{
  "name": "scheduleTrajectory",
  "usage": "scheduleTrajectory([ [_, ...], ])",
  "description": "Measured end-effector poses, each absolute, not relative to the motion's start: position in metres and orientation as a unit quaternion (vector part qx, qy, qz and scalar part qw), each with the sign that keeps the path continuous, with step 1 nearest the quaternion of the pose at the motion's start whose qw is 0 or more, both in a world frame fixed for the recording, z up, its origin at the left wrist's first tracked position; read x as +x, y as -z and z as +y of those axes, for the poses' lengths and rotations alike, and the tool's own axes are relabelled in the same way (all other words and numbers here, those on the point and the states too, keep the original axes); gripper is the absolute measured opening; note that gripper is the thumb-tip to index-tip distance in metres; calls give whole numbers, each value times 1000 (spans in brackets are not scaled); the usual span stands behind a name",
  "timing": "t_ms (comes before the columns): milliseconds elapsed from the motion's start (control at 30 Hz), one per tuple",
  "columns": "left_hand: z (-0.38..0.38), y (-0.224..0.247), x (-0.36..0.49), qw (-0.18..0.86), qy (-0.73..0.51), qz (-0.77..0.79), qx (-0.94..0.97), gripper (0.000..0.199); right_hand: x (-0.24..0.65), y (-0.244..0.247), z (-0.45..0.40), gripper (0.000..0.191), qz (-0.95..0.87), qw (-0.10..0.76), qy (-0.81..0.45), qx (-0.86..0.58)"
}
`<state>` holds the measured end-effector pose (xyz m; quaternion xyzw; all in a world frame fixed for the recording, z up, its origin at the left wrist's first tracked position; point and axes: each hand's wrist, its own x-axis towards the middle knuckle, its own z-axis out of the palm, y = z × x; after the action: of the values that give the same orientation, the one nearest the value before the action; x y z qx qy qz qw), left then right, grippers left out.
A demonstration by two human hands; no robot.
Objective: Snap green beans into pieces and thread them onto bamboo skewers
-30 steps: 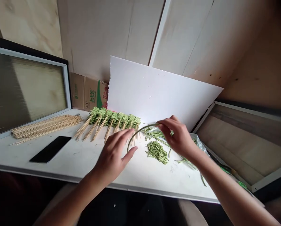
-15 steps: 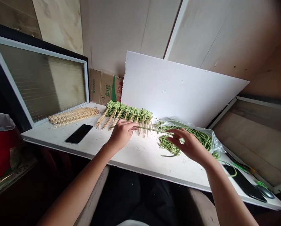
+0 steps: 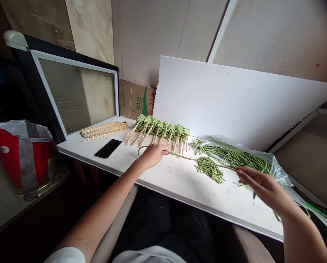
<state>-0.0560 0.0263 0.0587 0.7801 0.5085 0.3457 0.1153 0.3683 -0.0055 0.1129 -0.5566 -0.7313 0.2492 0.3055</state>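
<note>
A long green bean (image 3: pixel 187 157) is stretched between my two hands above the white table. My left hand (image 3: pixel 154 155) is closed on it, and one end curls out behind that hand. Farther right, my right hand (image 3: pixel 258 181) pinches the bean with thumb and fingers. Beneath the bean lies a pile of short cut pieces (image 3: pixel 209 170). Several skewered bundles of green pieces (image 3: pixel 163 128) stand in a row behind my left hand, their sticks pointing toward me. Long beans (image 3: pixel 235 156) rest in a clear plastic bag behind the cut pieces.
Bare wooden skewers (image 3: pixel 104 129) and a black phone (image 3: pixel 108 148) lie on the table's (image 3: pixel 163 186) left part. Behind are a cardboard box (image 3: pixel 137 98) and a leaning white board (image 3: pixel 229 98). A red bag (image 3: pixel 8 155) stands at far left.
My right hand has moved away to the right along the bean, drawing it out longer between my hands. My left hand stays closed on it. The view has turned left.
</note>
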Motion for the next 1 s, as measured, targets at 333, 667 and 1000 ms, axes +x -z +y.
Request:
scheduleTrajectory([
  [333,25,-27,-29,18,-132,562,816,28,331,-113,-20,57,-794,297,-190,-495],
  [667,15,-37,-19,76,-241,499,829,32,316,-89,-19,66,-760,325,-255,-502],
  [1000,-17,-70,66,159,-398,279,859,64,278,-75,-33,69,-795,366,-181,-448],
])
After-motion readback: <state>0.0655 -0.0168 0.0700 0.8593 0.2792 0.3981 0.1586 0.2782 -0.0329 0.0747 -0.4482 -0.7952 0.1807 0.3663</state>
